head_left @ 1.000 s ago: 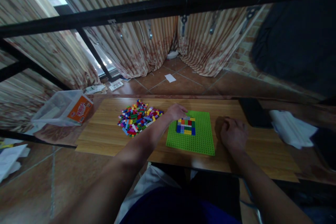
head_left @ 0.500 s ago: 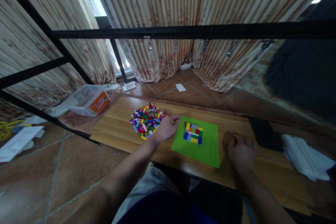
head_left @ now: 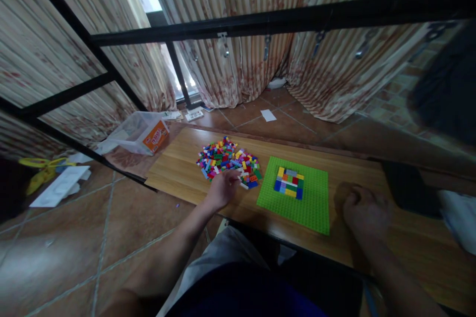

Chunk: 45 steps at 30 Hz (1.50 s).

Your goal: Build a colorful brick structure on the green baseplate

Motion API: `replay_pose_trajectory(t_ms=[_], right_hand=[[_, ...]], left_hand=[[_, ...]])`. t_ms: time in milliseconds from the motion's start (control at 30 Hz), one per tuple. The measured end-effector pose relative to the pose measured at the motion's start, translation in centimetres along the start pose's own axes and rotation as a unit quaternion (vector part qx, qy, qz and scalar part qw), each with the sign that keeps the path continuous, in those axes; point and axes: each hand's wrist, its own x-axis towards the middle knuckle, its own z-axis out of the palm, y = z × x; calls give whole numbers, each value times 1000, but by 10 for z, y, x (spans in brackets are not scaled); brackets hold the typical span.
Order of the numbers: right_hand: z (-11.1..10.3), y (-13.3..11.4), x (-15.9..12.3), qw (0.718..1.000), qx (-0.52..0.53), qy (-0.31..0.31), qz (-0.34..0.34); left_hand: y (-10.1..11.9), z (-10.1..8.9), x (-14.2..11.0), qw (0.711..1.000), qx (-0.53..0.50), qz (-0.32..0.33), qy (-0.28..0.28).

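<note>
My left hand (head_left: 223,189) is at the near edge of a heap of small multicoloured toy bricks (head_left: 219,156). Its fingers are pinched together; what is between them, if anything, is too small to make out. To the right of the heap lies a green studded baseplate (head_left: 316,198). On it sits a flat, roughly square block of joined bricks (head_left: 289,183) in yellow, blue, red, white, green and grey. My right hand (head_left: 366,213) rests on the table beside the baseplate's right edge, its fingers curled in and seemingly holding nothing.
The bricks and plate lie on a long wooden table (head_left: 174,158). Behind its left end stands a clear plastic bin (head_left: 139,133) with an orange label. A dark flat object (head_left: 409,190) lies at the right. A black metal bar (head_left: 260,25) crosses before striped curtains (head_left: 245,69).
My left hand has moved from the baseplate's left corner back to the brick heap. The view has swung left, shifting everything rightward. My right hand stays beside the baseplate.
</note>
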Motion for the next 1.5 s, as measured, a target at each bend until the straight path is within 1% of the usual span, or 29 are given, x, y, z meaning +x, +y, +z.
replay_pose_trajectory(t_ms=[133, 200, 300, 400, 500, 667, 800, 933, 1067, 1267, 1500], right_hand=[[-1, 0, 0, 1000, -7, 5, 1], [-2, 0, 0, 1000, -9, 0, 3], [-3, -1, 0, 1000, -10, -3, 9], [-3, -2, 0, 1000, 3, 4, 7], [-2, -1, 0, 1000, 14, 4, 2], [-2, 0, 0, 1000, 24, -3, 0], [-2, -1, 0, 1000, 15, 10, 5], [-3, -1, 0, 1000, -5, 6, -6], [-3, -1, 0, 1000, -10, 5, -4], [-2, -1, 1, 1000, -7, 8, 5], [-6, -3, 2, 1000, 7, 1, -11]], left_hand=[[5, 5, -1, 995, 68, 64, -17], [10, 9, -1, 991, 103, 85, -25], [17, 13, 0, 983, 167, 68, -32], [25, 14, 2, 978, 199, 47, -36], [28, 13, 2, 976, 205, 55, -42], [26, 14, 1, 976, 201, 75, -45], [25, 14, -1, 979, 180, 80, -49], [25, 15, -2, 981, 172, 79, -35], [27, 18, -3, 978, 192, 81, -32], [32, 17, -4, 966, 234, 96, -49], [34, 20, 0, 959, 260, 101, -45]])
